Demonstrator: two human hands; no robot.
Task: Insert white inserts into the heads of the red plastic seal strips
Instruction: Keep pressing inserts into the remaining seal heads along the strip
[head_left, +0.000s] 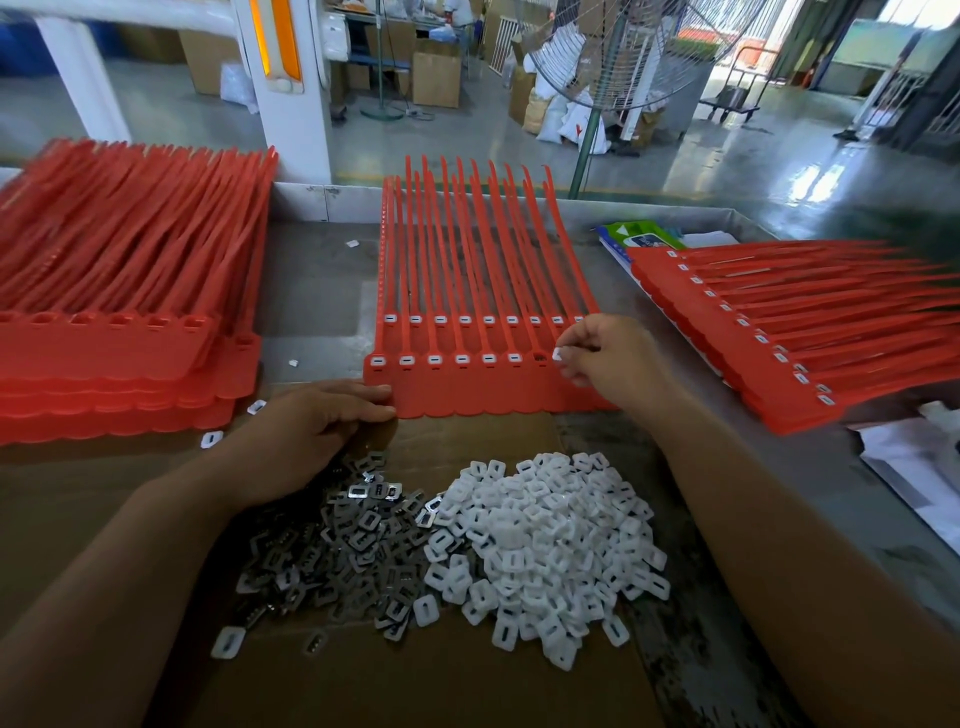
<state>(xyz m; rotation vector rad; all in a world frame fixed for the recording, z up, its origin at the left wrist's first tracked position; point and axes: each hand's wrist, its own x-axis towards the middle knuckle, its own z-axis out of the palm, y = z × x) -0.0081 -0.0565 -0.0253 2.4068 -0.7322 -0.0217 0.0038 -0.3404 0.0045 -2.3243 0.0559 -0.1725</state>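
— Where is the white insert (557, 355)?

— In the right hand (618, 358). Its grip pinches the insert between thumb and fingertips, just beside the empty head (539, 357) in the near row of the middle sheet of red seal strips (467, 387).

— How do the other heads in that row stand?

— The six to the left of the empty one each carry a white piece. The row behind it shows white in every head that can be seen.

— And the left hand (311, 426)?

— Its grip is spread, with the fingers nearly straight. The tips rest against the near left corner of the sheet and hold nothing.

— What lies nearer the person?

— A heap of white inserts (550, 545) lies on a piece of cardboard (467, 675). A heap of grey metal clips (343, 551) touches it on the left, under the left wrist.

— Further out?

— On the left of the tabletop (311, 291) there is a stack of red sheets (119, 322) with bare heads. Two loose white pieces (211, 439) lie near its edge. On the right a fanned stack (805, 332) has white in its heads, and it rests partly on a printed packet. Beyond the tabletop stands a pedestal fan (623, 52) on a workshop floor.
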